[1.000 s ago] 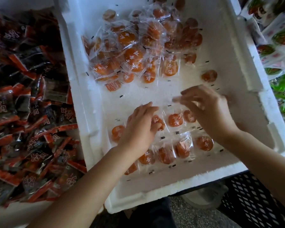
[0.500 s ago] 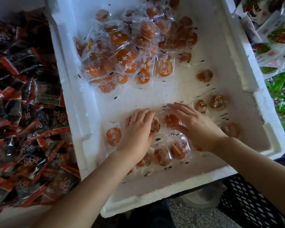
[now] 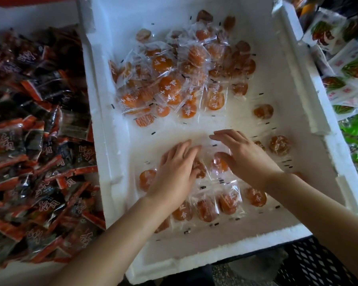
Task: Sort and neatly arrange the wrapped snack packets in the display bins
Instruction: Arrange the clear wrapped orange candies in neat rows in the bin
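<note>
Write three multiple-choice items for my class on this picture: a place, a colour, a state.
1. Where in the white foam bin is the loose heap of orange packets? A near edge; B far end; C outside it.
2. The packets in the left bin are: A green; B blue; C dark with red edges.
3. The left hand and right hand are: A flat on packets; B fists; C lifting a packet.
Key: B, heap lies beyond the hands; C, black-and-red wrappers; A, fingers straight, resting on packets.

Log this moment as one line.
left hand: open, on packets | right hand: open, on packets | pile: loose, far end of bin | rows: near end
</note>
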Tool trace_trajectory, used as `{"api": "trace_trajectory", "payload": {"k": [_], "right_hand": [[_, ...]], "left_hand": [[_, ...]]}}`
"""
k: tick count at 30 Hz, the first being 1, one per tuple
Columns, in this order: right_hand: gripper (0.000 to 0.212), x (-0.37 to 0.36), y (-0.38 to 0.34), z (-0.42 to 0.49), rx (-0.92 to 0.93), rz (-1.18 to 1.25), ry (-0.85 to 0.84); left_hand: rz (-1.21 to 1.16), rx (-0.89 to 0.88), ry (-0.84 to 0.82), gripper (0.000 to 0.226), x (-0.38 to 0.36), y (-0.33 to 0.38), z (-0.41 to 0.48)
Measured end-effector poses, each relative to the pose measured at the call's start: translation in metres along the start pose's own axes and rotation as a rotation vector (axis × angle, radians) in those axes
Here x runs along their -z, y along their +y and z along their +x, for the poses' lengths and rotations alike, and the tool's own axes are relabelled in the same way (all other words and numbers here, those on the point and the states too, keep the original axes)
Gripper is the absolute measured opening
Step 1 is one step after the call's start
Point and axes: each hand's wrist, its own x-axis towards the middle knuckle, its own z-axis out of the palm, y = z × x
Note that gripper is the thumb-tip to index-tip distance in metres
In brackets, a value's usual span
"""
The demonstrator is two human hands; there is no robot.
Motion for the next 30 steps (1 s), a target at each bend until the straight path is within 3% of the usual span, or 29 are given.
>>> {"api": "trace_trajectory", "payload": {"k": [6, 11, 15, 22, 30], "right_hand": [[0.060, 0.025, -0.039, 0.065, 0.026, 0.108, 0.141], [0.076, 0.013, -0.057, 0.115, 0.066, -0.044, 0.147], [0.062, 0.005, -0.056, 0.124, 0.043, -0.088, 0.188], [0.033, 0.019, -0.053, 0.117, 0.060, 0.004, 0.343], [0.026, 0.039, -0.062, 0.097, -0.029, 0.245, 0.520]], "left_hand": [[-0.013, 0.029, 0.404, 0.047, 0.059, -0.019, 0.037], [0.136, 0.186, 0.294, 0.064, 0.084, -0.049, 0.063], [0.196, 0.163, 0.296, 0.062, 0.079, -0.058, 0.060], [0.128, 0.095, 0.411, 0.034, 0.084, -0.057, 0.059], [0.044, 0.042, 0.671, 0.013, 0.097, -0.060, 0.054]]}}
